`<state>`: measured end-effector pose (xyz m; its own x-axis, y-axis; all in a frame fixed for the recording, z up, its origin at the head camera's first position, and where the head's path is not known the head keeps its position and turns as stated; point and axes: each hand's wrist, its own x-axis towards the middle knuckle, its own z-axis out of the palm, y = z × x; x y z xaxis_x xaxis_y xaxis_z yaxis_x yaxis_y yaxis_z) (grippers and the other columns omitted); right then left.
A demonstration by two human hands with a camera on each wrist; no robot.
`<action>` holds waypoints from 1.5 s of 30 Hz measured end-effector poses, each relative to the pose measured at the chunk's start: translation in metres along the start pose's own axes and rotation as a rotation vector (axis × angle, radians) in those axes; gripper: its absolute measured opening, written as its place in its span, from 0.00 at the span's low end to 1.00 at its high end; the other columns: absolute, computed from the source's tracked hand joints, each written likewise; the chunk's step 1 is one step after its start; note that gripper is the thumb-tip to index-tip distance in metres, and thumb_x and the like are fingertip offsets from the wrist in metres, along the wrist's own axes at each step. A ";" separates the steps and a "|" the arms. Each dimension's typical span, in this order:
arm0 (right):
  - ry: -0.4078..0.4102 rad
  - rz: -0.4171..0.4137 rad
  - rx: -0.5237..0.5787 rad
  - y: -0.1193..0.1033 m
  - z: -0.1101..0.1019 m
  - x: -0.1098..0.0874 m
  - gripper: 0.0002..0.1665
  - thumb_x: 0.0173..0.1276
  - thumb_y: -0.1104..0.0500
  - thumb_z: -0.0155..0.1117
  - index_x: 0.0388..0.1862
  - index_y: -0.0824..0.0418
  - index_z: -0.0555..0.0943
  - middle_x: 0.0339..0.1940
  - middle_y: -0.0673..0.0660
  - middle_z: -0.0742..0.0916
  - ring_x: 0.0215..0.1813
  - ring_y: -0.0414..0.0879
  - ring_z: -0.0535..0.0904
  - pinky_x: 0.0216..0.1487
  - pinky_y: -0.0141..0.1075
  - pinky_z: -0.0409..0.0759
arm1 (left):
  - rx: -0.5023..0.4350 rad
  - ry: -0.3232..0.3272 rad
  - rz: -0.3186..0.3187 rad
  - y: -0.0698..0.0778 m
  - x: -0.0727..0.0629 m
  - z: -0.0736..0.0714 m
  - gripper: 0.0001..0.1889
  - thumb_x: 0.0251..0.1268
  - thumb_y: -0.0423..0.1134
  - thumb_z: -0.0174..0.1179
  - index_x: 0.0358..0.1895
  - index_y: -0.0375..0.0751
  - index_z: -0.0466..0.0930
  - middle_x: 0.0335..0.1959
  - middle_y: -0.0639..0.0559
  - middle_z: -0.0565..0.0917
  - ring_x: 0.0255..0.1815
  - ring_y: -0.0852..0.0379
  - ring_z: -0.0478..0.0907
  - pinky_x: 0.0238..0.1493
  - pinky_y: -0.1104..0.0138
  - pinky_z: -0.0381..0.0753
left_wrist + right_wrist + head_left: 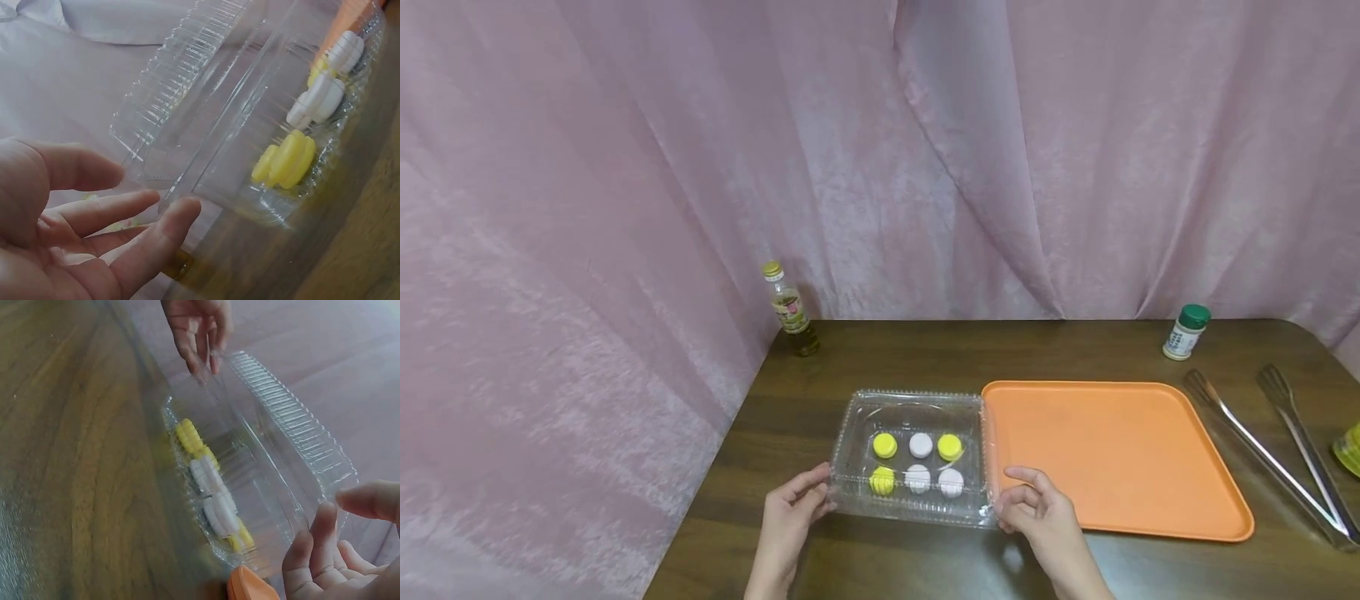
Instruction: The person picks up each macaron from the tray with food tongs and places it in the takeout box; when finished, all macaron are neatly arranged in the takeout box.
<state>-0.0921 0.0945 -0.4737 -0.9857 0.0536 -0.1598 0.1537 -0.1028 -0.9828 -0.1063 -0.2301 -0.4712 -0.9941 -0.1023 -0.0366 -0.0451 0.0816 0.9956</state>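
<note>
A clear plastic clamshell container (pixel 857 458) with ribbed edges stands left of the orange tray. Three yellow macarons (pixel 884 446) and three white macarons (pixel 921 445) sit inside it in two rows. My left hand (pixel 793 508) holds the container's front left corner with thumb and fingertips. At the front right corner, my right hand (pixel 1037 512) grips the edge the same way, its index finger raised a little. The left wrist view shows the ribbed rim slanting away from the left fingertips (pixel 181 209), with the macarons (pixel 294 159) low behind the plastic.
The orange tray (pixel 1105 458) lies against the container's right side. Metal tongs (pixel 1270 454) rest spread beyond it, near a green-capped seasoning shaker (pixel 1186 333). An oil bottle (pixel 792 312) stands at the table's back left corner. A yellow-green item (pixel 1348 450) is cut off at right.
</note>
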 end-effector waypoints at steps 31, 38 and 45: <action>-0.337 0.033 -0.075 0.029 -0.018 -0.003 0.21 0.80 0.59 0.51 0.41 0.80 0.74 0.29 0.54 0.80 0.27 0.41 0.78 0.29 0.31 0.79 | -0.162 0.053 -0.048 -0.019 -0.011 0.010 0.21 0.73 0.26 0.53 0.66 0.22 0.70 0.38 0.48 0.79 0.30 0.59 0.79 0.33 0.68 0.85; -0.311 0.020 -0.114 0.029 -0.020 -0.004 0.19 0.78 0.61 0.53 0.40 0.81 0.75 0.27 0.54 0.80 0.27 0.40 0.77 0.29 0.31 0.79 | -0.170 0.046 -0.040 -0.022 -0.012 0.011 0.22 0.72 0.25 0.52 0.67 0.22 0.69 0.38 0.46 0.79 0.30 0.58 0.79 0.33 0.67 0.86; -0.270 0.003 -0.141 0.032 -0.019 -0.003 0.16 0.77 0.63 0.55 0.37 0.79 0.78 0.24 0.51 0.79 0.26 0.40 0.76 0.29 0.31 0.79 | -0.183 0.039 -0.038 -0.024 -0.015 0.012 0.22 0.72 0.26 0.53 0.67 0.22 0.69 0.38 0.46 0.79 0.30 0.59 0.79 0.33 0.67 0.86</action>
<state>-0.0827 0.1096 -0.5067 -0.9651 -0.2140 -0.1507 0.1461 0.0371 -0.9886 -0.0919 -0.2189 -0.4957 -0.9872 -0.1407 -0.0748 -0.0604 -0.1043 0.9927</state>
